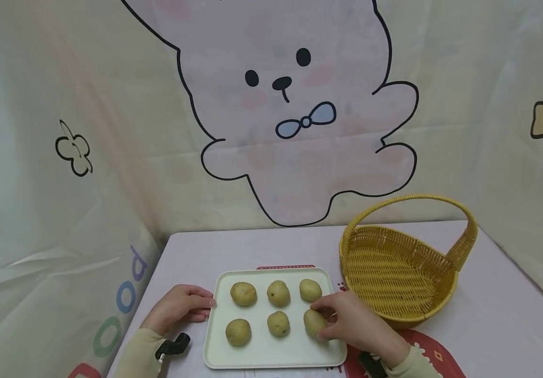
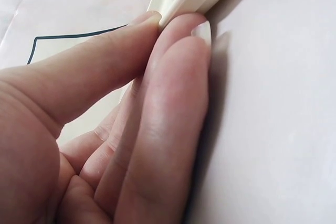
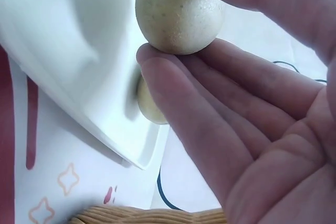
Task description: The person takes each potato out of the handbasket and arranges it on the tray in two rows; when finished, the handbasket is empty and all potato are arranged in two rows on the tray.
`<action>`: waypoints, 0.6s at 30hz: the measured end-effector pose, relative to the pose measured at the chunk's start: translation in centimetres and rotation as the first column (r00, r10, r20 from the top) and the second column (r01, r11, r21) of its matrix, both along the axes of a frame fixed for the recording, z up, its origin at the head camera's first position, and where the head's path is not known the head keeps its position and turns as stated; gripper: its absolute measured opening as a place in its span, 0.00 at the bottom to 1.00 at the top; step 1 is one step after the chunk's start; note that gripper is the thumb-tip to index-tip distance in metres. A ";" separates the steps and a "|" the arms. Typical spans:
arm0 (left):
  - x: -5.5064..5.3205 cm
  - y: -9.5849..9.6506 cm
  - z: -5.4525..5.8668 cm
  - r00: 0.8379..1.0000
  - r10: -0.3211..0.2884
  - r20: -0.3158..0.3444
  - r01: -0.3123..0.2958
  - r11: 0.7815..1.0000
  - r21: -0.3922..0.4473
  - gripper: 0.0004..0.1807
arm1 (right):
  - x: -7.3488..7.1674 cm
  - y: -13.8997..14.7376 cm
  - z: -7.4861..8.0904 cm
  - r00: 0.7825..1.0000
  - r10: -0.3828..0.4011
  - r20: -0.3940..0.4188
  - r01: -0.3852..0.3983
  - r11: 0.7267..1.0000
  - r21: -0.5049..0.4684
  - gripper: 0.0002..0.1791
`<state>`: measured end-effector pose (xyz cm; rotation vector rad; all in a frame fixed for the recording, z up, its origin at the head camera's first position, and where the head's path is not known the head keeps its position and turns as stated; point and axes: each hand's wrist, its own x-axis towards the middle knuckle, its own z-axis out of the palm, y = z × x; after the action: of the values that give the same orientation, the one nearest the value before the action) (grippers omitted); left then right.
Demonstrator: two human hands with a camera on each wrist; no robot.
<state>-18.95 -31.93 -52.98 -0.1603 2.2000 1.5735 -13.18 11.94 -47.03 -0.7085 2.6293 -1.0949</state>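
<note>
A white rectangular tray (image 1: 258, 354) carries several potatoes in two rows of three. At its left edge my left hand (image 1: 181, 305) pinches the rim between thumb and fingers, and the left wrist view shows the thumb (image 2: 105, 59) on top of the rim. My right hand (image 1: 354, 320) grips the potato (image 1: 313, 322) at the right end of the near row. Up close, that potato (image 3: 176, 14) sits between thumb and fingertips. Behind it lies the far-row potato (image 1: 310, 290), partly hidden by fingers in the right wrist view.
A yellow woven basket (image 1: 394, 273) with a tall handle stands right of the tray, behind my right forearm. Under the tray lies a red and white patterned mat (image 1: 434, 353). A printed cloth backdrop (image 1: 300, 157) rises behind the table (image 1: 215, 252).
</note>
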 end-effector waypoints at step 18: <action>0.3 -0.1 0.4 1.000 -0.020 -0.008 0.021 1.000 0.005 0.23 | -0.3 -0.6 -0.8 1.000 -0.003 0.003 0.003 0.997 0.072 0.25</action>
<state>-18.65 -32.08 -52.62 -0.1300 2.1967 1.5709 -13.48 11.33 -47.79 -0.6876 2.6528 -0.9957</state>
